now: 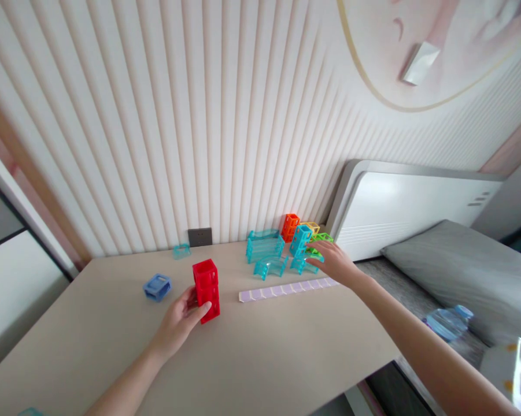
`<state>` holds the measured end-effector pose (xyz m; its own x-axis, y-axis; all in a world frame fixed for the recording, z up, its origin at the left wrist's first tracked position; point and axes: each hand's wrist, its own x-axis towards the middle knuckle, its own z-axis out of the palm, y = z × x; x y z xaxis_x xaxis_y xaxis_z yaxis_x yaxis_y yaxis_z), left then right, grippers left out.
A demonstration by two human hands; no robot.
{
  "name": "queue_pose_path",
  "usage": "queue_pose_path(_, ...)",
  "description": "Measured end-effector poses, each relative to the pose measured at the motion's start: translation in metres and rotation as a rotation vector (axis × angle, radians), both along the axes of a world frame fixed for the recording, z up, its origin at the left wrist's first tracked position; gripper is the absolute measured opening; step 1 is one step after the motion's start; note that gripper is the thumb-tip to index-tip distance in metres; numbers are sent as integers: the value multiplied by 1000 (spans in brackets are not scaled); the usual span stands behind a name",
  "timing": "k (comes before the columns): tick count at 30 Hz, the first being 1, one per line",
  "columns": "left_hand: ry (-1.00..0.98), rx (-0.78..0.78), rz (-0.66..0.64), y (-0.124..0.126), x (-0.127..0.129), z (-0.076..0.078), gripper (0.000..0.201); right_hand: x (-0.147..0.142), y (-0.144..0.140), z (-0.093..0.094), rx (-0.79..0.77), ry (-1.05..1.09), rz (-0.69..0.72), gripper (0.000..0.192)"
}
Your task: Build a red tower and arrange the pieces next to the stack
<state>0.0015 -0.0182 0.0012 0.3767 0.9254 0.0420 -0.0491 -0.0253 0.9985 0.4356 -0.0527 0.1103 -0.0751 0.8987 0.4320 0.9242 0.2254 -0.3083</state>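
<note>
My left hand (183,316) is closed round a red tower of hollow building blocks (206,289), which stands nearly upright with a slight tilt at the front middle of the table. The fingers of my right hand (332,261) are apart above the pieces at the table's back right. Closest to it are a clear teal curved piece (301,264), some green block frames (323,237) and a blue block tower (301,240). Whether the fingertips touch any of these, I cannot tell. An orange block tower (289,227) and a yellow block (311,227) stand just behind.
Clear teal rail pieces (264,247) and an arched teal piece (270,267) lie left of my right hand. A lilac strip (281,291) crosses the table (260,352). Leftward lie a blue block (156,287) and a small teal piece (181,251). A bottle (449,322) is on the bed.
</note>
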Motion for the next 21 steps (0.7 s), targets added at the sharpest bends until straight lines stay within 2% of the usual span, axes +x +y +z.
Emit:
queue_pose_path(3,11,-4,-5,-1,0,1,45,-18,-9,-14,-52,-88,34,24)
queue_pose_path(7,11,-17,1,0,-1,0,46,-64,-23,-45,-105,-287,92,19)
queue_pose_path(10,13,-26,-10,0,-1,0,47,-82,-29,-69,-118,-327,148,21)
queue_pose_path(15,17,-29,-38,-2,-1,4,47,-77,-29,-99,-105,-316,179,28)
queue_pose_path(21,25,-31,-55,-2,-1,2,46,-66,-37,-106,-61,-319,213,23)
